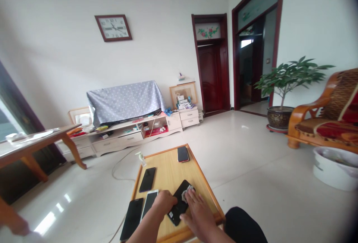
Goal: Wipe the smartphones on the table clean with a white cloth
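Observation:
A black smartphone (179, 206) lies slantwise on the small wooden table (165, 168). My left hand (165, 201) is closed at its left edge, fingers curled and gripping it. With its fingers stretched forward, my right hand (199, 210) presses a crumpled grey cloth (185, 193) on the phone's upper right part. Left of my left hand are a white-framed phone (150, 200), partly covered by my wrist, and a large black phone (132, 217). Another dark phone (147, 179) rests farther up the table, and one more phone (183, 154) is near the far edge.
A clear pump bottle (142, 159) stands at the table's far left corner. My dark-clad knee (244, 224) is close by its right side. Beyond are a white TV cabinet (134, 138), a wooden table (47, 135), a potted plant (282, 118) and a white bucket (332, 174).

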A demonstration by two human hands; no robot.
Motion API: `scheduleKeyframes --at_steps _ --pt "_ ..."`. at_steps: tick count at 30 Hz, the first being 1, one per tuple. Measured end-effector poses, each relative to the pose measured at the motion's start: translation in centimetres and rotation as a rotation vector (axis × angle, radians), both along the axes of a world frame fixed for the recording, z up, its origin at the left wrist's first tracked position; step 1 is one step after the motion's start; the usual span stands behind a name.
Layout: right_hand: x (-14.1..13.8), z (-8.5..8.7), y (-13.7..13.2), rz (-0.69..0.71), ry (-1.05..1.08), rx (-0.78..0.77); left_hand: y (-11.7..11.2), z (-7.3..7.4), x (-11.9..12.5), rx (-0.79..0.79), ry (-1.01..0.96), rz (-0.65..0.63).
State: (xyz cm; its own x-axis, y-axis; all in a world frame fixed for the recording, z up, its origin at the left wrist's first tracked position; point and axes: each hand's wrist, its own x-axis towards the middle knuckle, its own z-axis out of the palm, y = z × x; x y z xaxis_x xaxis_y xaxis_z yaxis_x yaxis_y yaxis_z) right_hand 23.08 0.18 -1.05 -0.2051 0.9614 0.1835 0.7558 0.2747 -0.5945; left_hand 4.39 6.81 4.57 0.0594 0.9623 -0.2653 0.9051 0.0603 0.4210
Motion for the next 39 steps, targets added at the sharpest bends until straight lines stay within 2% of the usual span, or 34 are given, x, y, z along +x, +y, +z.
scheduleKeyframes --at_steps 3,7,12,15,18,21,25,31,33,37,39 --pt "-0.3 0.2 -0.2 -0.005 -0.029 0.022 -1.4 -0.4 -0.2 -0.007 -0.063 0.058" --pt "-1.8 0.5 -1.4 -0.005 0.048 0.094 -3.3 -0.3 0.3 0.096 -0.164 0.067" --pt "-3.2 1.5 -1.9 0.009 0.192 0.253 -5.9 1.2 1.0 0.266 -0.191 -0.043" --pt "-3.0 2.3 -1.1 -0.052 0.196 0.312 -7.4 2.3 0.8 0.365 -0.176 -0.108" --pt "-2.5 2.4 -0.6 -0.093 0.152 0.336 -8.7 2.6 0.3 0.45 -0.072 -0.182" --pt "-2.3 1.5 -1.2 -0.119 0.079 0.315 -9.7 2.0 -0.1 0.466 0.081 -0.263" --pt "-2.1 0.3 -2.4 -0.125 -0.027 0.276 -10.6 0.7 -0.1 0.415 0.142 -0.324" --pt "-2.1 0.9 -2.8 -0.158 -0.122 0.16 -10.5 -0.2 -1.0 0.415 0.1 -0.368" --pt "-2.1 1.3 -2.5 -0.172 -0.127 0.138 -10.4 -0.8 -1.8 0.448 0.067 -0.327" --pt "-1.4 1.8 -1.0 -0.245 -0.101 0.098 -10.2 -2.7 -3.4 0.515 0.024 -0.113" --pt "-1.2 2.1 -0.2 -0.269 -0.115 0.089 -10.0 -3.5 -3.8 0.511 0.008 -0.047"
